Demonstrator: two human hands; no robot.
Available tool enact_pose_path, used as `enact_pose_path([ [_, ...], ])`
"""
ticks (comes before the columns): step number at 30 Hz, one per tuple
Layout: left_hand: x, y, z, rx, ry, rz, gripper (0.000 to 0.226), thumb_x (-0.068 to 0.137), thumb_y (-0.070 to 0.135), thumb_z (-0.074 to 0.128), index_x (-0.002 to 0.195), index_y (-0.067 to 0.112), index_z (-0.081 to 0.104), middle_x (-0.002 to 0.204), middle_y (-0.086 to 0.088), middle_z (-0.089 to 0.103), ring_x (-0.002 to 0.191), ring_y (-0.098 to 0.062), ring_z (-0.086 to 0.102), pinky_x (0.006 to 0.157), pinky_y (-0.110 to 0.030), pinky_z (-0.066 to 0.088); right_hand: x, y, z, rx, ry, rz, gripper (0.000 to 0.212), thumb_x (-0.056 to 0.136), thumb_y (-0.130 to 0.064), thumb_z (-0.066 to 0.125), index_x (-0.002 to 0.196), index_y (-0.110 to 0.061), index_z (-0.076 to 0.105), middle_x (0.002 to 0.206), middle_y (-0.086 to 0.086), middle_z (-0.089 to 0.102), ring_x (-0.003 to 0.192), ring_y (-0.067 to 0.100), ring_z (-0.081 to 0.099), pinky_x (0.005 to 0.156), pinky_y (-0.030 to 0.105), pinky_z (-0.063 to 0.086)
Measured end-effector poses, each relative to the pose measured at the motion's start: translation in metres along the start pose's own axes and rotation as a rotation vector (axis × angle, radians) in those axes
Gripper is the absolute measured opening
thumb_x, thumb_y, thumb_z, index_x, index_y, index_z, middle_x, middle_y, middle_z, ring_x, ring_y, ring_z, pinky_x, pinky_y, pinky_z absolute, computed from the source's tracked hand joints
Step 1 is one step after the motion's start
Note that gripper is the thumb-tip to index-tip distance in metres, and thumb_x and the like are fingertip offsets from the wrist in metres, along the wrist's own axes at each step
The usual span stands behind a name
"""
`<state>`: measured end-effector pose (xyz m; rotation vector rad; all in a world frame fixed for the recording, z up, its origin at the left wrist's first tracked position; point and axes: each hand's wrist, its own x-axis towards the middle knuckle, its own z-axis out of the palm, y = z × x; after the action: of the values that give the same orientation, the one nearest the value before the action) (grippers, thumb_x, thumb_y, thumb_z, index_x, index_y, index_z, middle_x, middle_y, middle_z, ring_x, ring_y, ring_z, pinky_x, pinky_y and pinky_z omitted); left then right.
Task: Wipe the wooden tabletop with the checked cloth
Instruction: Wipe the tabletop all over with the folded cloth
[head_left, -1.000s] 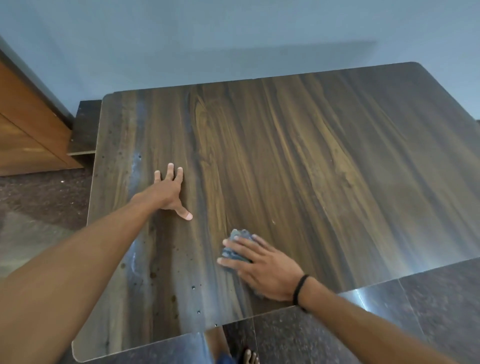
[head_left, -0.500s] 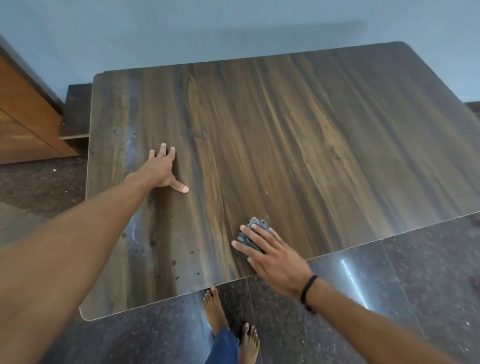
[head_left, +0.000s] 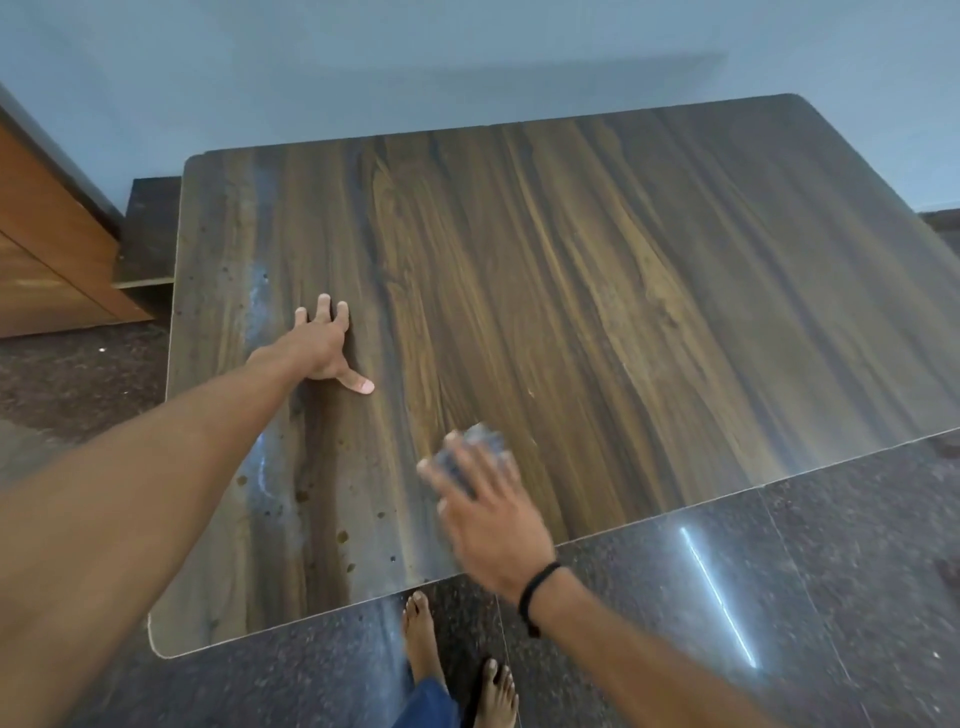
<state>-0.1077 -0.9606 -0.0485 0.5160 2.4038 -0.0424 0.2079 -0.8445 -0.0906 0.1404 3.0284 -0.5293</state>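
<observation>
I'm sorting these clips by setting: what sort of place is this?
Probably a room in a home. A wooden tabletop stands against a plain painted wall on polished dark stone floor tiles, a wooden cabinet is beside it, and the person has bare feet.

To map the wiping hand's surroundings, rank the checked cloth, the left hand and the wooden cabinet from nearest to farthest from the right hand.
From the right hand:
1. Checked cloth, under its fingers.
2. Left hand, flat on the tabletop, to the left.
3. Wooden cabinet, beyond the tabletop, far left.
</observation>
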Motion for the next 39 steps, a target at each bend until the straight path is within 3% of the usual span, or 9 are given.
enact_pose_path([
  [3,0.004,0.002,0.001,0.023,0.006,-0.004,0.149,0.055,0.06,0.085,0.153,0.018,-0.019,0.159,-0.004,-0.027,0.147,-0.039,-0.014,0.116,-0.058,0.012,0.003,0.011,0.001,-0.106,-0.054,-0.386,0.051,0.108,-0.036,0.025,0.158,-0.042,0.017,0.169,-0.004,0.009,0.157,0.02,0.004,0.124,0.053,0.008],
  [7,0.007,-0.001,0.003,0.038,0.0,0.015,0.151,0.053,0.066,0.083,0.153,0.017,-0.019,0.16,-0.006,-0.025,0.146,-0.042,-0.012,0.116,-0.058,0.012,0.032,-0.007,0.0,0.048,0.054,0.157,0.051,0.108,-0.036,0.023,0.158,-0.039,0.021,0.17,0.0,0.01,0.157,0.023,0.004,0.123,0.058,0.016],
  [11,0.009,-0.01,0.002,0.084,0.012,0.076,0.153,0.047,0.077,0.076,0.154,0.017,-0.015,0.161,-0.008,-0.021,0.147,-0.042,-0.007,0.116,-0.056,0.014,0.02,-0.006,0.013,-0.124,-0.037,-0.415,0.052,0.108,-0.037,0.026,0.159,-0.043,0.015,0.17,-0.003,0.009,0.157,0.02,0.002,0.124,0.053,0.01],
  [16,0.021,-0.029,-0.022,0.109,0.016,0.088,0.165,0.024,0.086,0.063,0.155,0.019,-0.012,0.162,-0.008,-0.017,0.146,-0.046,-0.005,0.117,-0.057,0.014,0.057,-0.029,0.005,0.01,0.052,0.131,0.052,0.106,-0.037,0.025,0.158,-0.04,0.021,0.169,0.0,0.012,0.157,0.023,0.005,0.124,0.058,0.014],
  [20,0.034,-0.041,-0.039,0.122,-0.03,0.048,0.167,0.021,0.081,0.069,0.153,0.026,-0.018,0.16,-0.004,-0.024,0.145,-0.047,-0.01,0.116,-0.06,0.013,0.034,-0.028,0.017,-0.11,0.012,-0.285,0.052,0.108,-0.038,0.03,0.158,-0.043,0.018,0.169,-0.006,0.011,0.157,0.018,0.004,0.126,0.051,0.003],
  [24,0.037,-0.054,-0.041,0.137,-0.065,0.073,0.167,0.02,0.081,0.068,0.15,0.031,-0.025,0.158,-0.001,-0.03,0.145,-0.045,-0.015,0.116,-0.06,0.011,0.07,-0.038,0.008,0.025,0.097,0.211,0.05,0.108,-0.038,0.024,0.158,-0.043,0.021,0.17,-0.003,0.01,0.157,0.02,0.002,0.125,0.056,0.009],
  [28,0.036,-0.055,-0.038,0.129,-0.078,0.075,0.165,0.023,0.081,0.07,0.149,0.034,-0.027,0.157,0.002,-0.033,0.145,-0.042,-0.017,0.117,-0.06,0.011,0.036,-0.034,0.028,-0.135,0.01,-0.337,0.054,0.107,-0.038,0.029,0.159,-0.045,0.015,0.17,-0.007,0.007,0.157,0.018,0.004,0.125,0.053,0.012],
  [33,0.035,-0.059,-0.038,0.107,-0.058,0.075,0.158,0.039,0.074,0.081,0.148,0.036,-0.027,0.156,0.005,-0.034,0.145,-0.039,-0.02,0.116,-0.062,0.013,0.061,-0.014,0.0,-0.063,0.049,0.136,0.053,0.108,-0.037,0.028,0.159,-0.044,0.017,0.17,-0.004,0.013,0.157,0.021,0.005,0.122,0.057,0.021],
  [39,0.033,-0.056,-0.037,0.108,-0.052,0.069,0.154,0.046,0.07,0.083,0.149,0.034,-0.027,0.155,0.004,-0.036,0.145,-0.039,-0.021,0.116,-0.061,0.013,0.01,0.005,0.002,-0.226,0.02,-0.188,0.053,0.109,-0.038,0.027,0.16,-0.045,0.013,0.17,-0.006,0.01,0.157,0.016,0.003,0.124,0.048,0.008],
])
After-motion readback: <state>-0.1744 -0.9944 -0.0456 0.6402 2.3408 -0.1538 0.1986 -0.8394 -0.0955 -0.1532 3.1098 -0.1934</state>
